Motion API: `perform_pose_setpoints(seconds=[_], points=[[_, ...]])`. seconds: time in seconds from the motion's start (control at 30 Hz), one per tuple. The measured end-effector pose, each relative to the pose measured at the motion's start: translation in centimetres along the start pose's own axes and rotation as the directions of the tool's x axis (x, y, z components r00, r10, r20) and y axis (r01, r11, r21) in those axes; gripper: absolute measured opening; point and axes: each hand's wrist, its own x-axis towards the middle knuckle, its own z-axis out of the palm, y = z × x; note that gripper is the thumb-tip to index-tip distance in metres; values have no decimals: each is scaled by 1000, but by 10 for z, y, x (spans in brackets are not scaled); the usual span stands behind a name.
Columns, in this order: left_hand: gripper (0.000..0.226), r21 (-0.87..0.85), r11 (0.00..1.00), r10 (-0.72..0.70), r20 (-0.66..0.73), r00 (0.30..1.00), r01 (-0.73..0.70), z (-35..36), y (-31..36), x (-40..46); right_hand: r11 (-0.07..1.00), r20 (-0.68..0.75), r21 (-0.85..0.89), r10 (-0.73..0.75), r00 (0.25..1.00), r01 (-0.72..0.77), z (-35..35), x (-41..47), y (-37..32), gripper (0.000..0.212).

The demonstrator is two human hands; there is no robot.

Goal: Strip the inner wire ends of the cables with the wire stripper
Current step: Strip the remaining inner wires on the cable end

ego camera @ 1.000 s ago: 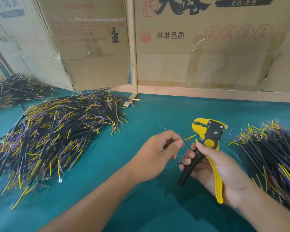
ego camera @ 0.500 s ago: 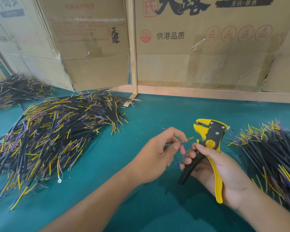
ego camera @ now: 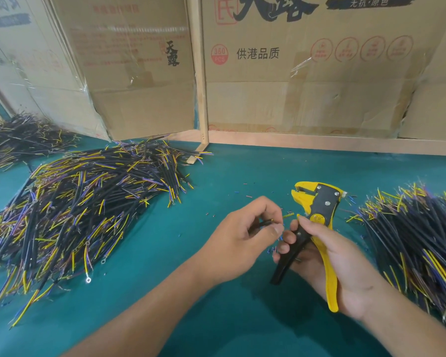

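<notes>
My right hand [ego camera: 327,264] grips a yellow and black wire stripper [ego camera: 317,210] by its handles, jaws pointing up and left. Just to its left, my left hand [ego camera: 242,240] pinches a short black cable [ego camera: 264,223] between thumb and fingers. The cable's thin yellow inner wire [ego camera: 289,215] sticks out toward the stripper, a little below its jaws and apart from them. Most of the cable is hidden inside my left hand.
A large heap of black cables with yellow and purple wires [ego camera: 75,210] lies on the green table [ego camera: 216,318] at left, a second heap [ego camera: 417,243] at right, a third [ego camera: 18,137] far left. Cardboard boxes [ego camera: 307,73] wall the back. Small insulation bits [ego camera: 245,191] dot the mat.
My left hand's fingers have shifted on the cable, turning it so the black sheath shows. The stripper has tilted slightly and stays in my right hand.
</notes>
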Motion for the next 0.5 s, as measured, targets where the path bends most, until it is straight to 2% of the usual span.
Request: perform_pose_setpoints(seconds=[0.17,0.5], points=[[6,-111,991,-73,14,997,74,2,-4,-1,1000,73,-8,3,997,-3,0,-2,2,24],[14,53,998,-29,33,999,27,3,-7,0,998,59,41,-54,997,52,4,-1,6,26]])
